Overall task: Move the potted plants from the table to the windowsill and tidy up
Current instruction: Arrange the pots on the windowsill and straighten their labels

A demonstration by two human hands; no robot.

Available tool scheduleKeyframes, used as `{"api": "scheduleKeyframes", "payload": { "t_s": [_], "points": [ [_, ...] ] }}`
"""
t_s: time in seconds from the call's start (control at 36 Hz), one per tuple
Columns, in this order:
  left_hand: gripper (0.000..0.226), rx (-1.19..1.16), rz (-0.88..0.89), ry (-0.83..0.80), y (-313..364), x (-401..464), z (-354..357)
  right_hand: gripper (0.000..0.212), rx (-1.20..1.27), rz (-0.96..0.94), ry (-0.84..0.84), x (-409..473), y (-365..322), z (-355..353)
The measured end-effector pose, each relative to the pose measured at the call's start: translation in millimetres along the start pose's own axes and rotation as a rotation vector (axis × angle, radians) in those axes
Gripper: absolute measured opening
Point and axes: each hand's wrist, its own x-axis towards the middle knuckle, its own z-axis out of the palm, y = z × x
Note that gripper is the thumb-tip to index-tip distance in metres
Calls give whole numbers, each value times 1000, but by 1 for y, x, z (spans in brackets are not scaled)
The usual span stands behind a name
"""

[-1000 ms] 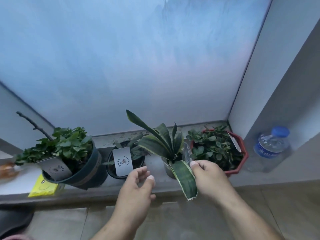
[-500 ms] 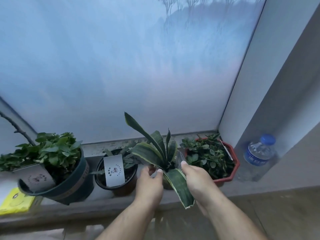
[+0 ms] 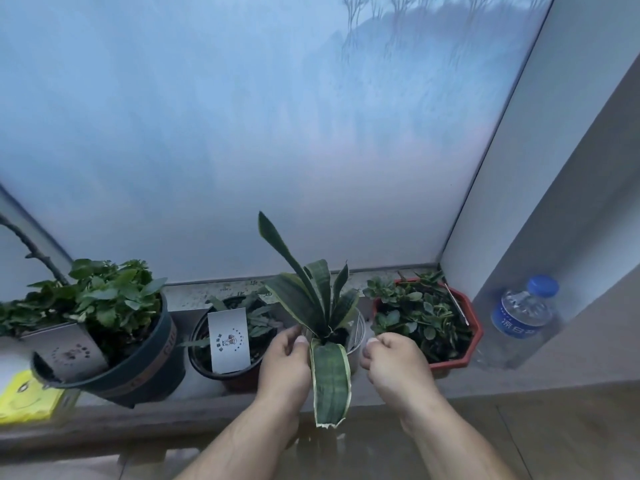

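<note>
— Where is the snake plant (image 3: 311,299)?
— On the windowsill (image 3: 398,384), in a pale pot (image 3: 358,336), between the black pot (image 3: 228,370) with a white card (image 3: 228,336) and the red pot (image 3: 467,327). One long leaf droops over the sill's front edge.
— And the hands?
— One on each side of it. The left hand (image 3: 284,365) has its fingers (image 3: 294,336) closed on the pot's left rim. The right hand (image 3: 394,362) is at the right rim, fingers curled together; whether they actually pinch the rim I cannot tell.
— What else stands on the sill?
— At the left, a dark green pot (image 3: 145,368) tilted toward the room, full of round leaves, with a bare twig (image 3: 31,247) rising from it and a grey card at its front. A yellow pack (image 3: 26,400) lies just beside it at the frame's edge.
— To the right?
— A water bottle (image 3: 523,313) with a blue cap stands on the ledge past the wall corner, near the red pot but apart from it. Frosted glass (image 3: 242,133) fills the back.
</note>
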Motion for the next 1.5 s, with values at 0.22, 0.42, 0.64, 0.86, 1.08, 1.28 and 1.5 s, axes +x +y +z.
{"api": "scheduleKeyframes", "payload": {
  "t_s": [0.22,0.42,0.64,0.86,1.08,1.28,1.5],
  "points": [
    [18,-21,66,-28,-15,1,0,30,17,17,-32,-3,-5,11],
    [26,-166,-71,-183,-18,12,-9,38,-6,7,-2,-8,-3,1],
    [53,-88,48,-190,-37,4,-2,29,83,18,-10,-8,-7,11],
    [24,253,206,-141,-27,-9,-5,49,99,33,1,-14,-2,15],
    [50,323,300,-111,-25,-10,0,10,209,52,-81,-3,6,22],
    [40,305,173,-149,-30,-3,-7,51,242,37,-60,-3,9,28],
    [29,182,-137,-287,-11,-11,-9,33,126,18,-49,-12,11,14]
  ]
}}
